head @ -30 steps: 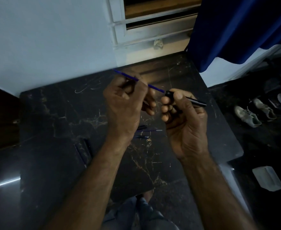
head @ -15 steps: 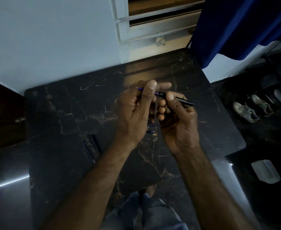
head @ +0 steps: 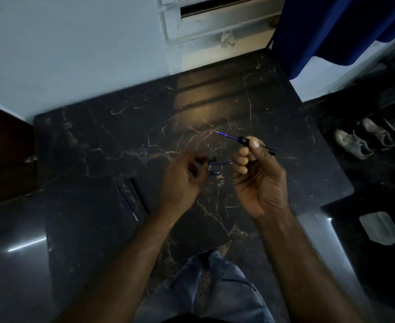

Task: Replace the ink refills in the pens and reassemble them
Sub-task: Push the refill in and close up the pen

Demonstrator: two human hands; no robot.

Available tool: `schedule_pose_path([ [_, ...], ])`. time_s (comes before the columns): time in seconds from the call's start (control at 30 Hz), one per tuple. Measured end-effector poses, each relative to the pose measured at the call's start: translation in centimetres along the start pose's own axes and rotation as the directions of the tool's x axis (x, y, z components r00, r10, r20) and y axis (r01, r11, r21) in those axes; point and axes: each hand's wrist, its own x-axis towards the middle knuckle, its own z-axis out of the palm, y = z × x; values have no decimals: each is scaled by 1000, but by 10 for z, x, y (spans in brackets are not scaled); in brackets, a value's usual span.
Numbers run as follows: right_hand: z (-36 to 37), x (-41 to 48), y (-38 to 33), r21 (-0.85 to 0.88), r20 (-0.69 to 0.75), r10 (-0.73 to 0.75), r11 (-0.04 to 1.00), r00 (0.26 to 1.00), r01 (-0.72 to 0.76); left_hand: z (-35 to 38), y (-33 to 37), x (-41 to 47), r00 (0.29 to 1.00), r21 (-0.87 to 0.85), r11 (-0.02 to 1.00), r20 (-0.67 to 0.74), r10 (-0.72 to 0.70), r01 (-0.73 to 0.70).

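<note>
My right hand [head: 257, 178] grips a black pen barrel [head: 256, 145] above the dark marble table [head: 103, 141]. A blue refill [head: 228, 135] sticks out of the barrel's left end, tip pointing up-left. My left hand [head: 181, 183] is blurred, lower and to the left, with its fingers curled over small pen parts [head: 215, 165] lying on the table; whether it holds any of them cannot be told. Another blue refill [head: 127, 202] and a black pen barrel [head: 139, 194] lie side by side on the table to the left of my left forearm.
A white wall and window frame [head: 215, 22] stand behind the table. A blue curtain [head: 343, 26] hangs at the upper right. Shoes [head: 355, 143] and a pale lid-like thing [head: 379, 228] lie on the floor to the right. My knees show below the table's front edge.
The refill has gone deeper into the barrel. My left hand has let go of it and dropped down to the small parts on the table. My right hand keeps the barrel.
</note>
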Motion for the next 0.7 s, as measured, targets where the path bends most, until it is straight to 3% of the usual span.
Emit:
schedule_pose_path([
  [0.07,-9,2,-4,-2,-8,3,1000,1000,-3,19,-26,-3,994,259,966,99,-38,11],
  [0.13,-19,2,-9,-14,-9,1,1000,1000,-2,36,-45,0,982,413,909,186,-32,-48],
  [0.33,-38,1,-17,-54,-12,16,998,1000,-16,66,-68,23,956,598,797,276,-101,-89],
  [0.5,-45,2,-25,-64,-1,24,998,1000,-24,65,-64,22,961,575,809,273,-49,-122],
  [0.57,-43,3,-28,-76,-5,7,997,1000,-8,58,-49,20,981,507,857,193,-6,-95],
  [0.7,-34,8,-40,-105,-25,-75,992,997,72,23,10,31,998,42,999,-50,31,-29],
])
